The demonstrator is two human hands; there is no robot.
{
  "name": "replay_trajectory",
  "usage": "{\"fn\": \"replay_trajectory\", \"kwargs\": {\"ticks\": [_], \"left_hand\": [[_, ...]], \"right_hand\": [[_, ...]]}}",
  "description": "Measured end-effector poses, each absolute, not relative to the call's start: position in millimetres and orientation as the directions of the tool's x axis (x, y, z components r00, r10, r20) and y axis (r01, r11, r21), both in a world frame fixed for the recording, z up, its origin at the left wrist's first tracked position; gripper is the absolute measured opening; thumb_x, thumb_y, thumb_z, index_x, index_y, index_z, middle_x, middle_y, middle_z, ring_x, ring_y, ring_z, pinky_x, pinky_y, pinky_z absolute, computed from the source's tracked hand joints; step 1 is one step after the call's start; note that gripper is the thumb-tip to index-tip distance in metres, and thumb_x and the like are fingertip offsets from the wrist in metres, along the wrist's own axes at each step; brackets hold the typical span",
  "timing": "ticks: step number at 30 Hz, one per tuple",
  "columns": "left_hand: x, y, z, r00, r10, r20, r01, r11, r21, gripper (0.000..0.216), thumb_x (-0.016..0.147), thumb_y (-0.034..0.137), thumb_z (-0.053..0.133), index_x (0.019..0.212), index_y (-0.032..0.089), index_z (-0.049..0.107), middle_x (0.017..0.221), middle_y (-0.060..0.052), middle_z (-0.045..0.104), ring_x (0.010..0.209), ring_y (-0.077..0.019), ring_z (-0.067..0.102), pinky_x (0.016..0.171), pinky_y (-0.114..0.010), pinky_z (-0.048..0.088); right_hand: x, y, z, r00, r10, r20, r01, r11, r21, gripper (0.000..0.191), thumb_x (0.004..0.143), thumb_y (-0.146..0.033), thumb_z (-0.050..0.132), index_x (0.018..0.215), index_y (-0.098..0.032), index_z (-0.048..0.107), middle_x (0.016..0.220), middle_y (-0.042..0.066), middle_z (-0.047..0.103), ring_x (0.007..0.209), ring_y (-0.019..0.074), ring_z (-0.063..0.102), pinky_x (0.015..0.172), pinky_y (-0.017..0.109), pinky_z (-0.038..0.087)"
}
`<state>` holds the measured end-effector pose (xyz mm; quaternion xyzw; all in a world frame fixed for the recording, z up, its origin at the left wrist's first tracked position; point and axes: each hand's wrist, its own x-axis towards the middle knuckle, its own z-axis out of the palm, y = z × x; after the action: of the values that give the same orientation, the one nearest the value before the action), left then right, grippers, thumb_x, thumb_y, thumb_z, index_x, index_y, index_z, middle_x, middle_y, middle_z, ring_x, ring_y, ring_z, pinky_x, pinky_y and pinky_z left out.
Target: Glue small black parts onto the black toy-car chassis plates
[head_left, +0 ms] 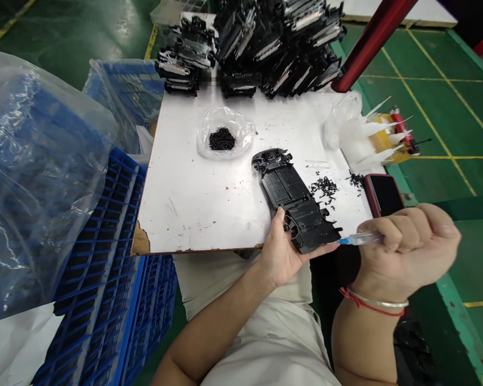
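chassis (295, 206) in left hand (282, 257), syringe (360, 239) in right hand (410, 241), screws (324, 188), phone (384, 194) beside

The left half of the white table (185, 209) lies bare from its near edge up to a clear plastic bag of black screws (224, 136). Heaped black plastic chassis parts (265, 43) wall off the far edge; a slanting red pole (370, 43) crosses the far right corner. Along the right edge, loose black screws (324, 188), a dark red phone (384, 194) and white pointed nozzles (380, 139) crowd the surface. A black plastic chassis plate (295, 201), held by the left hand (284, 252), and the right hand (406, 236), closed round a clear syringe (358, 239), fill the near right corner.
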<state>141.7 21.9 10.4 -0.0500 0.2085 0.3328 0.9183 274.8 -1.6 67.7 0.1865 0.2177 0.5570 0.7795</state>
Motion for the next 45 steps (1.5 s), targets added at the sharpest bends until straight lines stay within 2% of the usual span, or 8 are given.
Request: {"fn": "replay_trajectory", "kwargs": {"ticks": [3,7,15,17,20,24,39,45], "left_hand": [[141,20,10,0.691,0.595,-0.411,-0.622,0.779,0.081,0.051,0.094,0.053,0.039,0.108,0.014,0.069,0.116,-0.016,0.069,0.105,-0.0310,0.066,0.093,-0.056,0.051],[141,20,9,0.704,0.577,-0.415,-0.593,0.798,0.104,0.049,0.094,0.051,0.041,0.113,0.014,0.067,0.123,-0.016,0.066,0.110,-0.0322,0.063,0.096,-0.059,0.048],[140,19,8,0.680,0.583,-0.444,-0.601,0.791,0.118,0.033,0.093,0.040,0.050,0.109,0.019,0.069,0.116,-0.010,0.069,0.111,-0.0302,0.063,0.097,-0.063,0.046],[140,18,8,0.671,0.588,-0.452,-0.599,0.789,0.136,0.030,0.093,0.038,0.051,0.108,0.020,0.070,0.116,-0.009,0.070,0.111,-0.0294,0.063,0.097,-0.063,0.046],[140,17,7,0.683,0.593,-0.426,-0.592,0.792,0.154,0.030,0.092,0.038,0.052,0.108,0.019,0.069,0.116,-0.009,0.069,0.110,-0.0294,0.063,0.098,-0.062,0.046],[140,18,7,0.700,0.595,-0.394,-0.591,0.793,0.147,0.033,0.092,0.042,0.053,0.111,0.020,0.068,0.118,-0.010,0.069,0.112,-0.0304,0.062,0.097,-0.060,0.047],[137,23,21,0.694,0.467,-0.548,-0.485,0.866,0.124,0.050,0.091,0.053,0.049,0.113,0.011,0.065,0.108,-0.013,0.073,0.098,-0.0274,0.069,0.085,-0.048,0.059],[131,23,26,0.623,0.464,-0.630,-0.441,0.873,0.206,0.049,0.090,0.052,0.051,0.120,0.015,0.061,0.114,-0.013,0.071,0.099,-0.0300,0.069,0.082,-0.048,0.060]], "right_hand": [[282,-7,71,0.212,0.965,-0.157,-0.306,0.218,0.927,0.064,0.087,-0.019,0.006,0.048,-0.007,0.056,0.045,-0.002,0.041,0.041,-0.0075,0.023,0.051,0.017,-0.003],[284,-12,79,0.247,0.946,-0.209,0.086,0.193,0.977,0.068,0.087,-0.026,0.002,0.033,-0.008,0.039,0.044,0.005,0.052,0.039,-0.0031,0.038,0.047,0.015,-0.006],[278,-12,83,0.344,0.909,-0.236,-0.187,0.313,0.931,0.072,0.085,-0.029,0.004,0.041,-0.011,0.058,0.044,0.004,0.048,0.042,-0.0036,0.024,0.049,0.021,-0.003],[276,-11,83,0.358,0.896,-0.263,-0.411,0.404,0.817,0.061,0.086,-0.031,0.017,0.046,-0.014,0.060,0.042,0.001,0.041,0.043,-0.0017,0.020,0.048,0.021,0.001],[275,-11,83,0.427,0.883,-0.194,-0.793,0.469,0.388,0.033,0.077,-0.031,0.046,0.048,-0.016,0.049,0.042,-0.004,0.028,0.043,-0.0006,0.015,0.047,0.024,0.011],[279,-10,83,0.454,0.886,-0.090,-0.887,0.459,0.049,0.035,0.079,-0.034,0.046,0.051,-0.019,0.032,0.044,-0.005,0.022,0.045,0.0021,0.013,0.048,0.028,0.017],[310,3,72,0.715,0.698,-0.043,-0.613,0.596,-0.520,0.043,0.091,-0.050,0.035,0.060,-0.020,0.034,0.055,-0.007,0.026,0.048,0.0072,0.037,0.052,0.021,0.043],[342,19,89,0.777,0.556,0.296,-0.165,0.633,-0.756,0.051,0.088,-0.056,0.038,0.053,-0.019,0.045,0.054,-0.004,0.032,0.050,0.0093,0.038,0.058,0.026,0.043]]}}
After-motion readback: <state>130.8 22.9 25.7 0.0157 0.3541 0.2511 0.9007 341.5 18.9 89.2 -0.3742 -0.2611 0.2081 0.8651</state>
